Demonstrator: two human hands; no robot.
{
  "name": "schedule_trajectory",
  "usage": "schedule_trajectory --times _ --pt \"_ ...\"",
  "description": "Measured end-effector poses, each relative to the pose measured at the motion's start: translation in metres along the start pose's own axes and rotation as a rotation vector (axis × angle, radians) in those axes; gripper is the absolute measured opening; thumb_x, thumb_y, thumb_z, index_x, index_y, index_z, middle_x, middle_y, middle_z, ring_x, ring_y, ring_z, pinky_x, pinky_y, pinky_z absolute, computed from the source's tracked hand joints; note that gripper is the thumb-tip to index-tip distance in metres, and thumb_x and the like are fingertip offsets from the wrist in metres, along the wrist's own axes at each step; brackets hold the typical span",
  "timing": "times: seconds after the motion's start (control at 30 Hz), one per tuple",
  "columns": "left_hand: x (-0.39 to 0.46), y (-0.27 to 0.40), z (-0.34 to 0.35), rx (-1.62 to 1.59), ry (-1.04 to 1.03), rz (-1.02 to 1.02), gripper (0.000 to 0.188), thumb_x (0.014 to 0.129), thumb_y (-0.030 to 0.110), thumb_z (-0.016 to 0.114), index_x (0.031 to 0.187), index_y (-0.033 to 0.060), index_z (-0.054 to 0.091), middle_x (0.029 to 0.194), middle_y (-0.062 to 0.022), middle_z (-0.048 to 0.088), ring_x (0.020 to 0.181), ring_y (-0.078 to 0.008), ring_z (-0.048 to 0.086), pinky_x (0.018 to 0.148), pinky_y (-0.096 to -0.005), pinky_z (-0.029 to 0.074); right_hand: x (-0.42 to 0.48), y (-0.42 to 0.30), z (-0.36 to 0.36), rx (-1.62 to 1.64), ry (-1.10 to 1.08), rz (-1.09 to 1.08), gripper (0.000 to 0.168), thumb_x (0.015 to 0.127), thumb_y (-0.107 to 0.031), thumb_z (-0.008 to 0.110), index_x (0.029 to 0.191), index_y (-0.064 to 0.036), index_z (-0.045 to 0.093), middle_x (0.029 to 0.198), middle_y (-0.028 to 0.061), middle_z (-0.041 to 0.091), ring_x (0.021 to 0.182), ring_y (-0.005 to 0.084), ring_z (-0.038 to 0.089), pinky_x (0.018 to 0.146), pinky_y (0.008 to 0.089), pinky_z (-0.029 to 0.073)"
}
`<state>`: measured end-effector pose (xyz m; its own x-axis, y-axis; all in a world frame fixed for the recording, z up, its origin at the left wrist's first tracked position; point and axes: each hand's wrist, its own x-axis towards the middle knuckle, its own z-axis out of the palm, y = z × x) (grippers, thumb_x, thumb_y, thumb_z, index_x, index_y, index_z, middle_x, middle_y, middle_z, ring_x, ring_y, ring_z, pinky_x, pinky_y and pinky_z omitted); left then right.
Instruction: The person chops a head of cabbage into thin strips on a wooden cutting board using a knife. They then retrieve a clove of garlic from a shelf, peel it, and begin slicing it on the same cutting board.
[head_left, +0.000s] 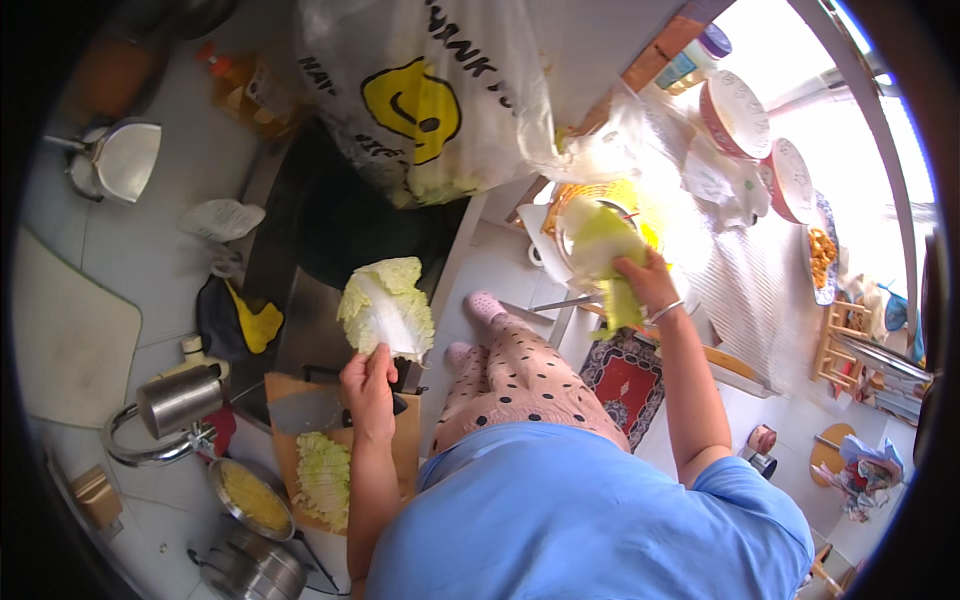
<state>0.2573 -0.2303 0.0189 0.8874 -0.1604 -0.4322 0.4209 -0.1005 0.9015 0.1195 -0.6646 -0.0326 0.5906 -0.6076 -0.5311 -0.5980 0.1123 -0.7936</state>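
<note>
My left hand (371, 390) pinches a napa cabbage leaf (386, 311) by its white stem end, above a dark counter. Out to the right, my right hand (649, 281) grips several pale green cabbage leaves (604, 244), blurred and bright from the window. A wooden cutting board (401, 442) lies just below my left hand. On it are more cabbage leaves (322, 480) and a cleaver (311, 412), its handle partly hidden by my left wrist. A clear plastic bag (495, 142) printed with a yellow smiley hangs ahead, with something pale green at its bottom.
Left of the board stand a metal bowl of yellow shreds (255, 499), a steel pot (259, 566) and a chrome faucet (124, 446). At the right, red-and-white bowls (791, 180) and a plate of brown food (821, 259) sit near the window. A yellow basket (559, 202) is behind the right-hand leaves.
</note>
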Motion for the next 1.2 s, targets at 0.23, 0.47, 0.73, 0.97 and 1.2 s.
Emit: schedule_trajectory --times 0.23,0.47,0.73,0.97,1.2 --pt "-0.014 0.039 0.052 0.388 0.103 0.616 0.019 0.102 0.010 0.059 0.106 -0.0066 0.068 0.102 -0.0100 0.064 0.086 -0.0178 0.062 0.073 -0.0326 0.049 -0.076 -0.061 0.132 0.632 -0.423 0.009 0.041 0.092 -0.007 0.072 0.130 -0.006 0.056 0.113 0.0079 0.069 0.101 0.0180 0.068 0.090 0.0351 0.058" --pt "-0.022 0.022 0.036 0.062 -0.074 0.479 0.062 0.095 0.043 0.072 0.134 -0.0038 0.058 0.125 -0.0119 0.062 0.114 -0.0230 0.060 0.097 -0.0344 0.048 -0.157 -0.113 0.220 0.069 -0.252 -0.966 0.051 0.079 -0.010 0.074 0.125 -0.003 0.053 0.138 0.0232 0.053 0.116 0.0409 0.058 0.099 0.0454 0.049" --pt "-0.030 0.044 -0.001 -0.440 -0.071 0.100 0.051 0.100 0.033 0.066 0.136 -0.0008 0.055 0.130 -0.0088 0.063 0.113 -0.0180 0.062 0.094 -0.0334 0.052 -0.175 -0.130 0.224 -0.216 -0.448 -1.305 0.063 0.076 -0.021 0.076 0.134 -0.001 0.059 0.152 0.0215 0.047 0.129 0.0438 0.050 0.107 0.0496 0.043" --pt "-0.027 0.049 -0.010 -0.617 -0.085 0.036 0.053 0.106 0.038 0.050 0.142 0.0003 0.050 0.137 -0.0126 0.060 0.122 -0.0244 0.061 0.102 -0.0387 0.050 -0.149 -0.128 0.202 0.076 -0.187 -1.097 0.039 0.089 -0.008 0.072 0.125 0.002 0.062 0.125 0.0205 0.067 0.104 0.0321 0.067 0.093 0.0368 0.053" --pt "-0.018 0.066 0.010 -0.050 -0.322 0.206 0.051 0.105 0.041 0.056 0.124 -0.0052 0.063 0.122 -0.0103 0.066 0.107 -0.0161 0.062 0.090 -0.0315 0.050 -0.147 -0.139 0.186 0.642 -0.768 -0.073 0.043 0.097 -0.017 0.072 0.136 -0.004 0.058 0.127 0.0053 0.066 0.115 0.0149 0.062 0.099 0.0343 0.051"
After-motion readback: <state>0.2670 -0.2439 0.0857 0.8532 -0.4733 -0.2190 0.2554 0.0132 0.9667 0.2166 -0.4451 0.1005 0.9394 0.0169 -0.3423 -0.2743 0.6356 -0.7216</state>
